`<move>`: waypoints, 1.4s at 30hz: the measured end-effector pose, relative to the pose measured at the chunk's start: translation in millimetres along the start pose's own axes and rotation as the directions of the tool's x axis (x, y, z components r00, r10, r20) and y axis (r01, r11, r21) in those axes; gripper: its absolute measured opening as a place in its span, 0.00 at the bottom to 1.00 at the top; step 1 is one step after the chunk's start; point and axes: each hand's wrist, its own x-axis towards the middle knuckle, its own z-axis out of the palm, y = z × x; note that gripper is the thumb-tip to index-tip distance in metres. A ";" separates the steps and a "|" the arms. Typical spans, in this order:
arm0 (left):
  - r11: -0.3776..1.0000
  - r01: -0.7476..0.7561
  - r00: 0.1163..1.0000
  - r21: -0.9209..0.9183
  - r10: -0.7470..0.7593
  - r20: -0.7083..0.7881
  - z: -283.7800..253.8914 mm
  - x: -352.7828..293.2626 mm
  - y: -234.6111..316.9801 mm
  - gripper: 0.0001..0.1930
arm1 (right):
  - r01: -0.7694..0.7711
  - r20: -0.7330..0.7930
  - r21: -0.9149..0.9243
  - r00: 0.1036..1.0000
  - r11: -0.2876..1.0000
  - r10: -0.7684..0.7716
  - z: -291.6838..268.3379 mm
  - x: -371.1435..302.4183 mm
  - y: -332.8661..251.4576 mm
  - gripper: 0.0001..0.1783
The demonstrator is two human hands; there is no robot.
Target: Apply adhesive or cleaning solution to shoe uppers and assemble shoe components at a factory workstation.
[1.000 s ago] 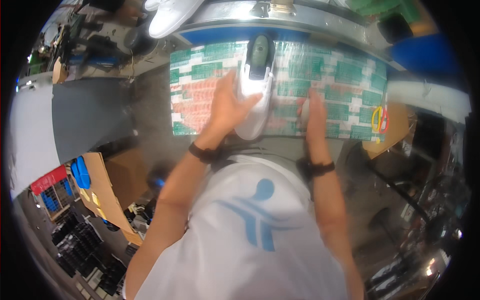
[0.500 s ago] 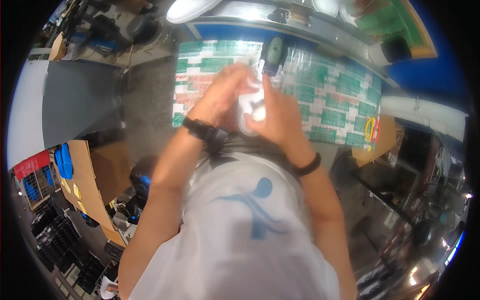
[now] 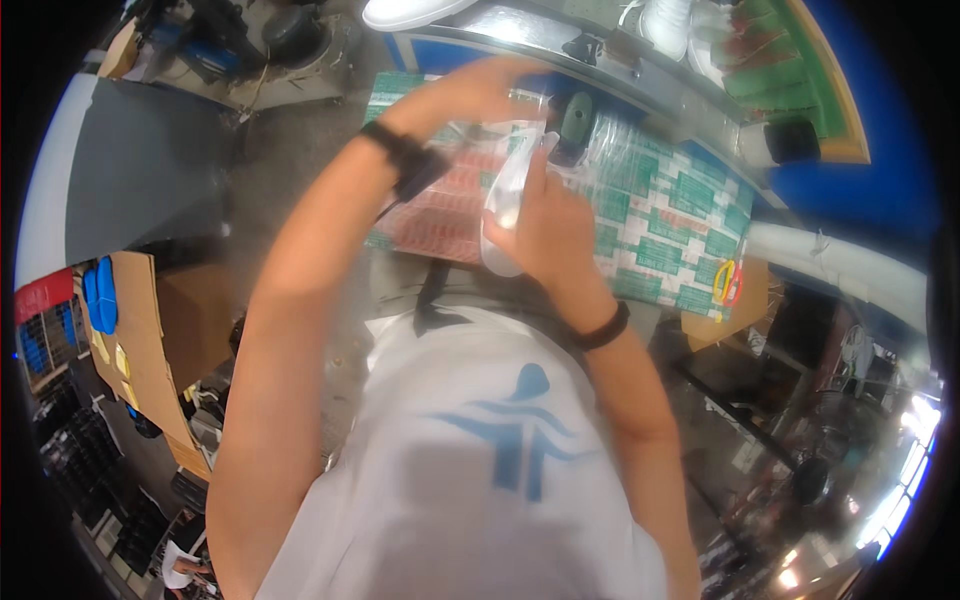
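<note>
1. Right hand (image 3: 545, 225): fingers closed around the lower part of a white shoe (image 3: 508, 195), which stands on end, lifted off the desk (image 3: 680, 215) and held close to the chest. A second ago this hand lay flat on the desk at 3 o'clock of the shoe; it has since come up to grip it.
2. Left hand (image 3: 470, 95): blurred by motion, raised at 12 o'clock of the shoe, its fingers apparently on a clear plastic wrap (image 3: 520, 125) at the shoe's top. Whether they pinch it shut I cannot tell. A second ago this hand pressed on the shoe as it lay on the desk.
3. White shoe: formerly flat on the patterned sheet, now upright between both hands, partly sheathed in the clear wrap. Judged: the work has moved from steadying the shoe on the desk to handling it in the air with its bag.
4. Desk: covered by a green, red and white printed sheet, now bare where the shoe lay.
5. Dark rounded object (image 3: 575, 115): on the desk at 1 o'clock of the shoe, unmoved.
6. Yellow and red rings (image 3: 727, 283): desk edge, 4 o'clock, well apart.
7. Cardboard box (image 3: 140, 330): floor, 8 o'clock.
</note>
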 end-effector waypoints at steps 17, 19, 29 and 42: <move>0.983 0.170 0.967 -0.063 -0.154 0.205 31.8 42.4 -25.6 0.42 | -0.005 0.253 0.679 0.940 0.734 -0.228 -11.1 -23.7 -71.2 0.48; 0.972 0.219 0.943 -0.083 -0.189 0.274 17.0 37.2 -11.7 0.43 | -0.039 0.267 0.633 0.948 0.773 -0.170 -24.9 -32.4 -34.9 0.48; 0.915 0.387 0.906 -0.114 -0.401 -0.136 73.6 61.3 -16.7 0.39 | -0.069 -0.019 0.436 0.996 0.897 0.086 -29.7 -22.0 42.8 0.53; 0.862 0.331 0.941 -0.383 -0.332 0.066 65.8 24.9 -4.9 0.22 | 0.149 0.237 0.232 0.950 0.961 -0.204 -76.5 -41.5 57.6 0.56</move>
